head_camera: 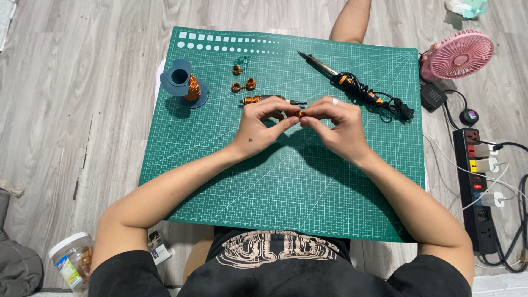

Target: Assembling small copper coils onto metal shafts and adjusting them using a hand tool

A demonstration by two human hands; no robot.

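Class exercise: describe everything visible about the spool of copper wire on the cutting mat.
The spool of copper wire has a grey-blue body, apparently plastic, with two wide round flanges and a hollow core. Shiny orange-copper wire is wound around the middle. It lies tilted on its side, one flange resting on the green cutting mat near the mat's far left corner. Neither hand touches it; small copper coils lie to its right.

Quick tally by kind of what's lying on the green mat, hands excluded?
Wire spool: 1
Small copper coils: 3
Soldering iron: 1
Pen-shaped tool: 1
Total: 6
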